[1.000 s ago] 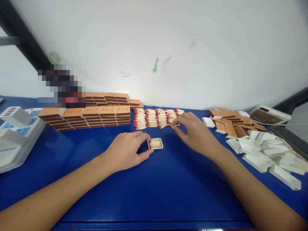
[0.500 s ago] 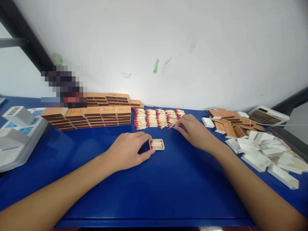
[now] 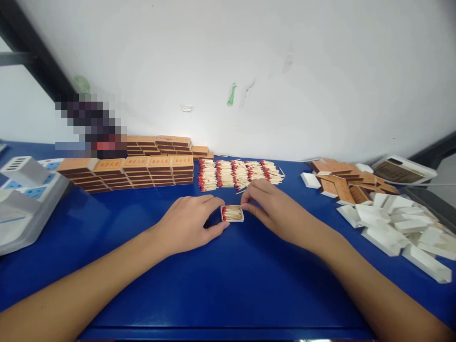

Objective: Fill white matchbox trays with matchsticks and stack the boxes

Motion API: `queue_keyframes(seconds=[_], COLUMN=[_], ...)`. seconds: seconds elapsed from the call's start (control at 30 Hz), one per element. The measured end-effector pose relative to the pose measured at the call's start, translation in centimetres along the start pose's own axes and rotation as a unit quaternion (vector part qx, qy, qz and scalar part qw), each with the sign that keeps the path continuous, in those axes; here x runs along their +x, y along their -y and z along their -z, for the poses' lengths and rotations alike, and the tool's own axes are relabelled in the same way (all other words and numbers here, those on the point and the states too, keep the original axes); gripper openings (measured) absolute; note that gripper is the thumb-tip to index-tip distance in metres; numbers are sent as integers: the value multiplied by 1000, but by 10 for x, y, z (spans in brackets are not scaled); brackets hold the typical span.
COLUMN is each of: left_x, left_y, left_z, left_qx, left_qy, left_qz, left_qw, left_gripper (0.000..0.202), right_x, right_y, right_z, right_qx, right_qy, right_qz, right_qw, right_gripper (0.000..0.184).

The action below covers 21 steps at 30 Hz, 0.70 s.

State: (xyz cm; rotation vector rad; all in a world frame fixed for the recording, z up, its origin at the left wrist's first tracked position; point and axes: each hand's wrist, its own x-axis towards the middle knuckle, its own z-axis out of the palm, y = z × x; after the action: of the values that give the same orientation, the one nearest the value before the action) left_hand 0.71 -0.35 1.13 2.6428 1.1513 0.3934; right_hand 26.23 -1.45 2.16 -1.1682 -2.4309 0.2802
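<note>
A small white matchbox tray [image 3: 232,220] lies on the blue table, filled with red-tipped matchsticks [image 3: 233,212]. My left hand [image 3: 188,223] grips the tray's left end between thumb and forefinger. At its right end, my right hand [image 3: 272,206] is closed in a pinch, fingertips at or very near the rim; what they hold, if anything, is hidden. Just beyond lie rows of loose matchsticks [image 3: 224,174], partly covered by the right hand. One stray matchstick [image 3: 240,192] sticks out beside the right fingers.
Stacked matchboxes [image 3: 137,173] stand in rows at the left, near a white power strip [image 3: 46,209] with plugs. On the right are a heap of matchbox sleeves [image 3: 342,190], a pile of white trays [image 3: 395,223] and a phone [image 3: 404,169]. A white wall [image 3: 228,57] rises behind.
My right hand has come from the matchstick rows toward me and leftward, to the tray's right end. My left hand still grips the tray in the same place.
</note>
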Motion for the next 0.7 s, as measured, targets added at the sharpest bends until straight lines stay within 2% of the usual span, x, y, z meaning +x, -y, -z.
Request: queue_keyframes(seconds=[0.13, 0.33, 0.53, 0.63, 0.7], left_x=[1, 0, -1, -1, -1], left_y=[1, 1, 1, 2, 1], left_z=[0, -1, -1, -1, -1], left_qx=[2, 1, 2, -2, -1], left_qy=[-1, 0, -4, 2, 7], left_qz=[-3, -4, -11, -21, -26], left_qw=[1000, 1000, 1000, 1000, 1000], left_gripper=[31, 31, 31, 31, 31], right_x=[-1, -4, -3, 0, 2], right_y=[9, 8, 6, -6, -17], right_z=[-3, -2, -4, -7, -10], right_qx=[-9, -7, 8, -16, -38], right_qy=[39, 69, 19, -26, -31], right_qz=[18, 15, -12, -47, -62], right_qw=[999, 997, 1000, 998, 997], right_gripper=[10, 11, 8, 8, 12])
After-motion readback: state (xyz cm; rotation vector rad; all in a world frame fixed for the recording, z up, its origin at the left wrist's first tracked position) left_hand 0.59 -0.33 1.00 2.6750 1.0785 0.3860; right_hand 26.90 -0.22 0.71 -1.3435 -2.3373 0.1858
